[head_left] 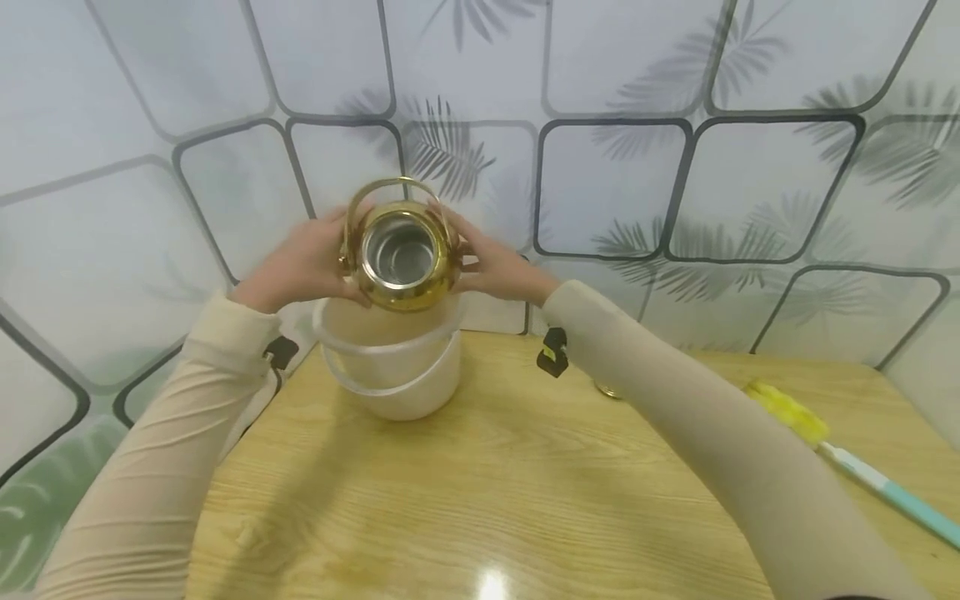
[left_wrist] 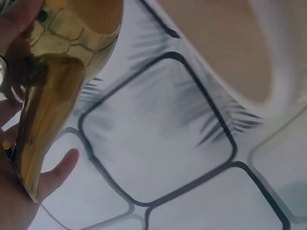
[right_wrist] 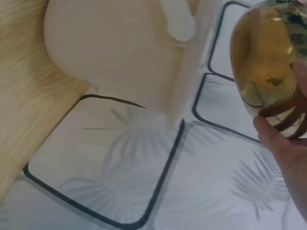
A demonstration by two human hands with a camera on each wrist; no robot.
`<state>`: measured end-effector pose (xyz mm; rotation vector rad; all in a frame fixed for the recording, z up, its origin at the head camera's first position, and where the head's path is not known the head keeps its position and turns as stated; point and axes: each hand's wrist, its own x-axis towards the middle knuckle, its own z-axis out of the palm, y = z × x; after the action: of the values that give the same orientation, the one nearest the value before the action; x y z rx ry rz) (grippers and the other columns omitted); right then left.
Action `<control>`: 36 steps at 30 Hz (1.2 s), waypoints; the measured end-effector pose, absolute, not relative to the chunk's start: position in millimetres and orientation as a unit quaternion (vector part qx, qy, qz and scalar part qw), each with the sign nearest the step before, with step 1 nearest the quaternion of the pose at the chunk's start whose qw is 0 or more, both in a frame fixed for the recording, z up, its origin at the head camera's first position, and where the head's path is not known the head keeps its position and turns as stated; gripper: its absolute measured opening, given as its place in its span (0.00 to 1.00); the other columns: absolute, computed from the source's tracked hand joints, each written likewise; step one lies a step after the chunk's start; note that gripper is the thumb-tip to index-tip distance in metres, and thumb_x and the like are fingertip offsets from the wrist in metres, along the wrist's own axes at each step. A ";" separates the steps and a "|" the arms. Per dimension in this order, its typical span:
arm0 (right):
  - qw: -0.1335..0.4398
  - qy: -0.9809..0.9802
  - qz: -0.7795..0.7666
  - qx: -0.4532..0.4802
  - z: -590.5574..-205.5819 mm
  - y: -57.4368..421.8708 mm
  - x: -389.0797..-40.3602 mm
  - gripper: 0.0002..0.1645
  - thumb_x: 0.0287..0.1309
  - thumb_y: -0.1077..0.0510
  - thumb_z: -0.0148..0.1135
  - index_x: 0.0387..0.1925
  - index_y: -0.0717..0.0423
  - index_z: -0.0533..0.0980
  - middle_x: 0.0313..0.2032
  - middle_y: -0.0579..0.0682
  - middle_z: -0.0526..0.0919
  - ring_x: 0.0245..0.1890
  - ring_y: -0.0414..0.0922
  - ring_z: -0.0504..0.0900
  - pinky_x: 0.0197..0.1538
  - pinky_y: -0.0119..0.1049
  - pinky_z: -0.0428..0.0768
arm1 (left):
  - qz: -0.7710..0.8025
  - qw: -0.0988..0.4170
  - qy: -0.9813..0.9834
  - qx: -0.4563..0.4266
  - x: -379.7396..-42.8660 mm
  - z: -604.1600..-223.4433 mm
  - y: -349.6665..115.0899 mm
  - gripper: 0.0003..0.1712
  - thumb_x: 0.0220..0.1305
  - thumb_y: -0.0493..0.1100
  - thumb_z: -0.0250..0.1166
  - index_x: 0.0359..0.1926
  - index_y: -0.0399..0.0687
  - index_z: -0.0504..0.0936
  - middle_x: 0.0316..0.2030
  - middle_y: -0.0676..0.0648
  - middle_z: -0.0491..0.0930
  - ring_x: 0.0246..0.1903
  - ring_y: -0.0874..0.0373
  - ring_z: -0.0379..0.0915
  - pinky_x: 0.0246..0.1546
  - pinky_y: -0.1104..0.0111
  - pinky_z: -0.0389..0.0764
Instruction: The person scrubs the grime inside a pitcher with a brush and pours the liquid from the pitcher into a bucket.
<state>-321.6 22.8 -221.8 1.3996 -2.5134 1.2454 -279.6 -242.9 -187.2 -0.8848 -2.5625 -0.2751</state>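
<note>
A shiny gold kettle (head_left: pixel 408 297) is held up between my two hands, its round opening facing me and its steel inside showing. My left hand (head_left: pixel 309 260) grips one side of the body, and my right hand (head_left: pixel 504 265) grips the other. The arched gold handle (head_left: pixel 401 181) stands up over the opening. In the left wrist view the tapering spout (left_wrist: pixel 52 115) points down beside the left hand's fingers. Below the kettle stands a white plastic bucket (head_left: pixel 420 393) on the wooden table. I see no lid on the kettle.
On the table's right side lies a brush (head_left: pixel 870 471) with a yellow head and a teal-and-white handle. A small gold object (head_left: pixel 609 390) is mostly hidden behind my right forearm. The patterned wall (head_left: pixel 611 187) rises close behind the bucket; the wooden table (head_left: pixel 480 492) spreads in front.
</note>
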 end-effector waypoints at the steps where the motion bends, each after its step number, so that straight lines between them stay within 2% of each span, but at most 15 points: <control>1: -0.003 -0.798 0.402 0.448 -219.8 28.4 -319.2 0.60 0.51 0.67 0.64 0.74 0.41 0.37 0.72 0.53 0.52 0.62 0.54 0.70 0.60 0.43 0.73 | -0.112 0.194 -0.920 -0.323 -279.5 -185.1 -239.6 0.64 0.21 0.47 0.83 0.66 0.52 0.61 0.50 0.41 0.74 0.46 0.46 0.71 0.49 0.47 0.72; 5: -0.031 -0.787 0.418 0.453 -214.2 55.0 -304.3 0.58 0.53 0.68 0.62 0.74 0.44 0.38 0.73 0.53 0.48 0.65 0.57 0.66 0.62 0.46 0.71 | -0.168 0.137 -0.910 -0.353 -276.3 -181.2 -222.6 0.62 0.23 0.45 0.83 0.66 0.52 0.63 0.56 0.43 0.74 0.55 0.48 0.69 0.58 0.49 0.68; 8: -0.047 -0.786 0.419 0.453 -216.2 77.0 -290.5 0.56 0.54 0.68 0.60 0.74 0.45 0.37 0.74 0.53 0.46 0.65 0.58 0.66 0.61 0.46 0.72 | -0.184 0.105 -0.906 -0.365 -269.8 -182.8 -205.7 0.63 0.25 0.46 0.82 0.67 0.48 0.62 0.59 0.43 0.73 0.59 0.47 0.68 0.62 0.51 0.65; 13: -0.062 -0.781 0.437 0.442 -231.8 113.8 -266.2 0.56 0.55 0.67 0.60 0.74 0.42 0.38 0.74 0.52 0.45 0.67 0.60 0.63 0.57 0.45 0.75 | -0.163 0.079 -0.909 -0.376 -256.4 -190.1 -172.1 0.62 0.25 0.54 0.82 0.66 0.49 0.63 0.57 0.46 0.74 0.57 0.50 0.69 0.62 0.54 0.66; 18: -0.076 -0.773 0.467 0.423 -258.1 151.7 -241.5 0.54 0.56 0.66 0.60 0.74 0.41 0.40 0.74 0.52 0.45 0.68 0.62 0.58 0.58 0.46 0.74 | -0.132 0.028 -0.904 -0.406 -248.4 -203.0 -133.8 0.61 0.28 0.62 0.78 0.67 0.63 0.61 0.57 0.55 0.74 0.53 0.61 0.73 0.59 0.61 0.70; 21: -0.088 -0.771 0.473 0.417 -277.9 172.1 -228.4 0.53 0.58 0.65 0.58 0.74 0.43 0.38 0.72 0.57 0.49 0.65 0.61 0.64 0.58 0.43 0.75 | -0.132 -0.003 -0.904 -0.407 -242.4 -217.5 -113.4 0.59 0.28 0.61 0.78 0.66 0.61 0.63 0.56 0.52 0.75 0.51 0.60 0.73 0.57 0.60 0.72; 25: -0.109 -0.755 0.486 0.426 -305.1 188.8 -218.8 0.52 0.60 0.66 0.55 0.74 0.48 0.35 0.71 0.64 0.50 0.61 0.55 0.70 0.55 0.38 0.77 | -0.138 -0.030 -0.907 -0.396 -236.3 -242.8 -96.2 0.56 0.28 0.58 0.80 0.63 0.53 0.68 0.51 0.48 0.75 0.50 0.56 0.70 0.55 0.58 0.72; 29: -0.135 -0.744 0.506 0.415 -333.4 199.7 -213.0 0.51 0.61 0.66 0.54 0.74 0.50 0.33 0.71 0.65 0.46 0.64 0.59 0.65 0.56 0.35 0.76 | -0.151 -0.063 -0.891 -0.423 -239.4 -271.3 -82.6 0.55 0.29 0.56 0.80 0.64 0.52 0.67 0.53 0.50 0.76 0.50 0.58 0.71 0.56 0.62 0.71; 31: -0.149 -0.747 0.508 0.402 -346.6 204.2 -211.4 0.51 0.62 0.65 0.54 0.74 0.48 0.33 0.72 0.64 0.42 0.66 0.64 0.59 0.58 0.37 0.75 | -0.166 -0.085 -0.883 -0.430 -242.6 -285.8 -77.3 0.55 0.29 0.54 0.80 0.64 0.51 0.67 0.54 0.50 0.76 0.52 0.58 0.71 0.58 0.62 0.70; 36: -0.172 -0.769 0.496 0.366 -374.5 211.8 -213.4 0.52 0.62 0.61 0.55 0.73 0.48 0.32 0.73 0.63 0.37 0.67 0.71 0.52 0.60 0.54 0.70 | -0.211 -0.136 -0.867 -0.430 -255.8 -321.6 -70.4 0.51 0.30 0.49 0.80 0.62 0.51 0.69 0.54 0.51 0.77 0.53 0.58 0.73 0.60 0.63 0.69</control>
<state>-213.4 211.8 -374.5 1.2969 -2.7202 1.7538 -255.8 -70.4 -321.6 -1.4835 -2.9879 -0.7284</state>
